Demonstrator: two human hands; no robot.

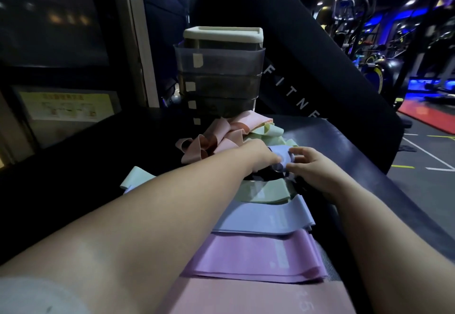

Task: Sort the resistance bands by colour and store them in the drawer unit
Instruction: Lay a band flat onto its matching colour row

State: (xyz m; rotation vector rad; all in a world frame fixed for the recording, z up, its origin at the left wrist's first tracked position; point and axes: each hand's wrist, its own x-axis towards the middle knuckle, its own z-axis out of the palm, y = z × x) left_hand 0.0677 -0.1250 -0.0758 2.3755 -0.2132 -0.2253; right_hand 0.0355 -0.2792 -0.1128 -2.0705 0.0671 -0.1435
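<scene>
A tangled heap of resistance bands lies on the black bench (344,146) in front of the drawer unit (219,72): salmon-pink bands (221,136) at the back left, pale green ones (268,131) behind. Both hands meet on a crumpled lavender-blue band (280,156). My left hand (258,153) pinches its left side and my right hand (312,163) pinches its right side. Nearer me lie flat stacks: green (263,190), lavender-blue (266,217), lilac-pink (256,257) and pink (258,299). A dark band shows under my hands.
The drawer unit has a cream top and several smoky translucent drawers with paper labels; the top drawer is pulled out a little. A big black padded machine part rises behind right. One pale green band (134,177) lies left of my forearm. The bench drops to gym floor on the right.
</scene>
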